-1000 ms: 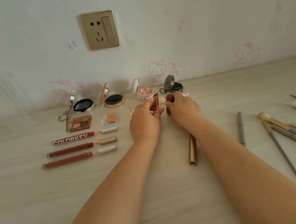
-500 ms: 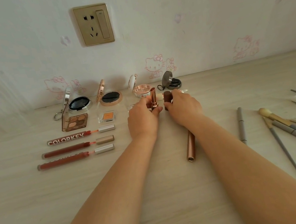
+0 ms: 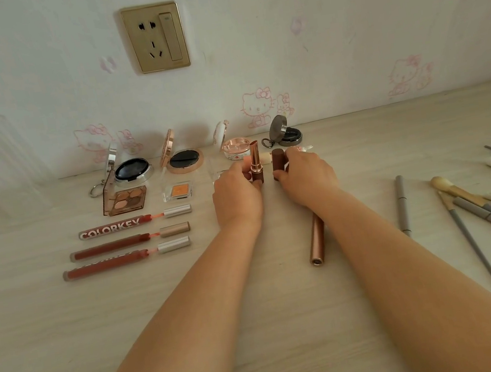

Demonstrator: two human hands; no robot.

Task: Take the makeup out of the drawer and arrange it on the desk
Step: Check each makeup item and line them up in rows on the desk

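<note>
We see the left hand (image 3: pixel 237 195) pinching the base of an opened lipstick (image 3: pixel 255 162), which stands upright on the worktop (image 3: pixel 259 327). The grip is at the brown bottom part, with the fingers curled around it, and the rose-gold tube rises above the fingers. Just beside it, to the right, the right hand (image 3: pixel 306 176) holds the dark brown lipstick cap (image 3: pixel 278 161), also upright, with the thumb at its lower end. The cap and the lipstick stand close together but apart.

Behind the hands, along the wall, four round compacts stand open with raised lids: a silver compact (image 3: pixel 132 170) with a dark inside, a rose-gold compact (image 3: pixel 184 160) with a dark inside, a pink compact (image 3: pixel 236 149) with pale colours inside, and a small dark compact (image 3: pixel 289 135). In front of them an eyeshadow palette (image 3: pixel 126 199) shows four brown shades, and a clear small case (image 3: pixel 178 191) holds one orange shade.

Three lip gloss tubes (image 3: pixel 131 243) lie in a row on the left. A rose-gold pen (image 3: pixel 317 240) lies partly under the right forearm, a grey pencil (image 3: pixel 402 205) lies further right, and several brushes (image 3: pixel 477 208) lie at the right edge.
</note>
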